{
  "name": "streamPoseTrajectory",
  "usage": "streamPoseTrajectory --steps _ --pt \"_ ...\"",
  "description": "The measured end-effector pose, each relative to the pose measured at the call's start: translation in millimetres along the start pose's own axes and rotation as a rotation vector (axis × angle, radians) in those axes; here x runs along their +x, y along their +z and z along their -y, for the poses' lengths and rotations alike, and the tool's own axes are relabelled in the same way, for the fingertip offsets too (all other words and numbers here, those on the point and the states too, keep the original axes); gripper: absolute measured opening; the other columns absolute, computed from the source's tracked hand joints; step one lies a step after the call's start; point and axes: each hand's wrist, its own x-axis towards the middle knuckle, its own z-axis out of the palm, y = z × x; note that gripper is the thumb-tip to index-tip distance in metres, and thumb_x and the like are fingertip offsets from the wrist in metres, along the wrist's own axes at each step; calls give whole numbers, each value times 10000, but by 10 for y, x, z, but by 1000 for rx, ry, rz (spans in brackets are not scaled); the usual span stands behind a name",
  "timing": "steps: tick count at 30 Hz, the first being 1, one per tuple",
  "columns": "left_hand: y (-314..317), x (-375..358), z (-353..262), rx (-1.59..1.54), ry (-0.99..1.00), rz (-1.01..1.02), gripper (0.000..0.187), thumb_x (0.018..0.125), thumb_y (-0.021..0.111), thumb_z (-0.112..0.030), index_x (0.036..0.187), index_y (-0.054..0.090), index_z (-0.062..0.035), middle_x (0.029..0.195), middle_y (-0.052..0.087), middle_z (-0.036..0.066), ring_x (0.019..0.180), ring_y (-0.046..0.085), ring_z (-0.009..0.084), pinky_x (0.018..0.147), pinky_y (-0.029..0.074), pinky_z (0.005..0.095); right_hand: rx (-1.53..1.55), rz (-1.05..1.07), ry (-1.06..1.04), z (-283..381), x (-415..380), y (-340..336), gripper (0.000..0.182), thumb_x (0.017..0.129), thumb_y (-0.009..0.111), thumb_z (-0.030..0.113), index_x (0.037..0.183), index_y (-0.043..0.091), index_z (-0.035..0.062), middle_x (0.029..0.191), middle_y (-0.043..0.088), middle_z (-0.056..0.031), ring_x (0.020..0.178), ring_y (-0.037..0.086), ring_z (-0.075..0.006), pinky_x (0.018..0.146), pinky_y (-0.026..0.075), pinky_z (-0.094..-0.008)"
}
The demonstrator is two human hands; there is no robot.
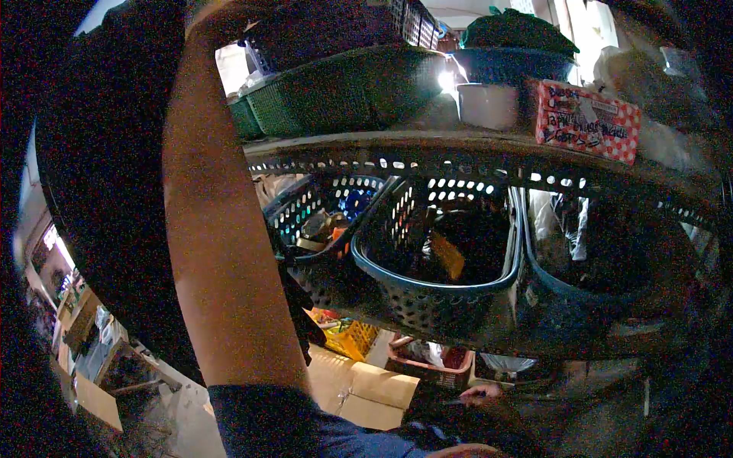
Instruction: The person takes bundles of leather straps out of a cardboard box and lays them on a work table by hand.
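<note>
Reaching high beside a green basket (343, 90) on the shelf (427, 142), the left hand (217, 15) could topple the dark basket (328, 34) above by tugging off-centre; whether its fingers or the right hand (482, 394) grip anything cannot be told.

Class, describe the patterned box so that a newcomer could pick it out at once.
Find the upper shelf, above the row of dark baskets. Look toward its right side, just right of the white container under the blue basin. The box is at the front edge, set apart by its red-and-white pattern and dark handwriting.
</note>
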Motion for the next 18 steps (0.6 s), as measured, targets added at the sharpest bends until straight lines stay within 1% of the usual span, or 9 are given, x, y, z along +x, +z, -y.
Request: streamPoseTrajectory --steps 1,2,4,8,10,11,13,16,18 --pt "-7 -5 7 2 1 -1 343 815 600 -258 1063 567 -23 1011 586 98 906 560 206 797 454 337 -3 -57 -6 32 14 37 180 802 622 164 937 650 48 801 641 -37 704 589 -102 650 473 -238" --pt "-22 -2 5 3 4 -3 341 816 599 -256 1063 567 -24 1009 586 97 904 560 205 796 455 336 -3 -59 -8 102 18 46 180 802 622 164 937 650 48 801 641 -37 704 589 -102 650 473 -238" --pt "-66 -16 -6 7 10 -7 338 817 596 -254 1063 566 -24 1006 587 97 901 562 203 794 457 334 -232 -105 73 451 -4 133 172 801 628 158 934 650 52 813 641 -44 727 592 -112 654 475 -240" --pt "-47 28 40 15 11 -21 331 820 592 -248 1064 564 -25 999 589 95 893 564 199 790 460 328 -156 -26 61 185 132 -14 172 807 627 184 912 654 50 826 641 -53 755 591 -118 658 476 -240" --pt "-25 24 49 9 16 -35 328 821 590 -245 1064 563 -26 995 590 94 889 566 196 788 462 326 -30 -6 -198 251 152 -22 175 801 635 198 894 659 52 829 642 -55 766 590 -120 664 476 -241" --pt "-35 29 33 14 18 -46 326 822 588 -243 1064 563 -26 994 591 94 887 567 195 787 463 324 -33 -4 -200 366 134 -3 175 801 635 198 894 659 52 829 642 -55 766 590 -120 664 476 -241" --pt "-16 39 28 12 23 -50 323 824 586 -240 1064 562 -26 990 591 93 883 568 193 785 465 322 -262 -48 86 549 93 42 172 793 642 189 886 660 46 844 645 -61 788 591 -131 685 475 -244" --pt "-39 57 -2 33 32 -73 318 826 583 -236 1065 561 -27 985 593 92 877 570 189 782 468 318 -279 -76 6 537 115 84 169 787 647 176 892 659 46 860 647 -62 790 592 -133 700 473 -247" --pt "-26 44 -13 43 40 -86 315 827 580 -233 1065 560 -28 982 594 91 873 572 187 780 470 315 -278 -86 9 573 104 84 161 787 647 171 888 659 46 868 649 -61 790 594 -130 704 473 -247"
